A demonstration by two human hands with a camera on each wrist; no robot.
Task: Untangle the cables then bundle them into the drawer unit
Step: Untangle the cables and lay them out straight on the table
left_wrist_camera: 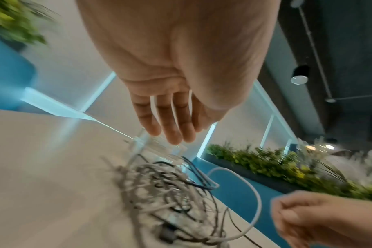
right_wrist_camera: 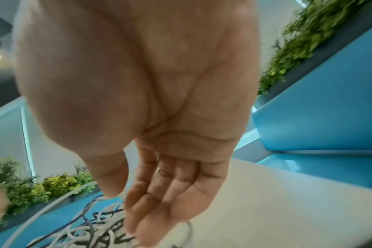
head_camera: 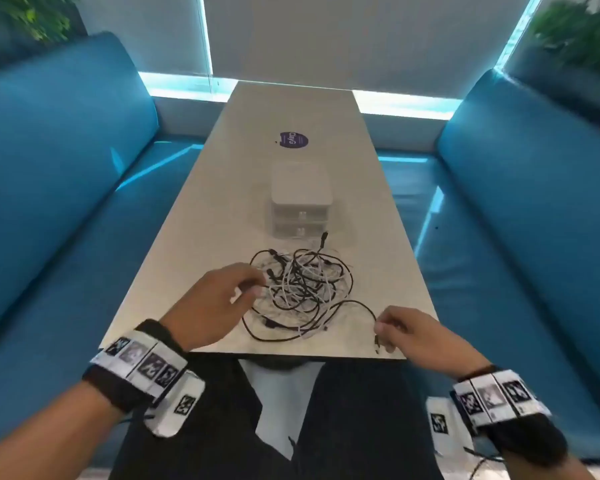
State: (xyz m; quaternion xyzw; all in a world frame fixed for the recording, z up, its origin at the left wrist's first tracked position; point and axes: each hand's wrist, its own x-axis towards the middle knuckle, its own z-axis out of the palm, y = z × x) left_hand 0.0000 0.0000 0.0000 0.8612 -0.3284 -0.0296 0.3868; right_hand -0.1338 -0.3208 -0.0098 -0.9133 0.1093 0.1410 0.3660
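Cables (head_camera: 300, 289) sit tangled on the counter (head_camera: 205, 220); left hand (head_camera: 215, 299) fingers curl into the pile's edge, right hand (head_camera: 406, 329) pinches a black cable end (head_camera: 377, 342).

I see the black and white cables (head_camera: 300, 292) in one tangled heap between my fingers; the shut translucent drawer unit (head_camera: 300, 199) stands just beyond.

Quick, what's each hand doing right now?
Left hand: pinching a strand at the edge of the tangled black and white cables.
Right hand: pinching a black cable end.
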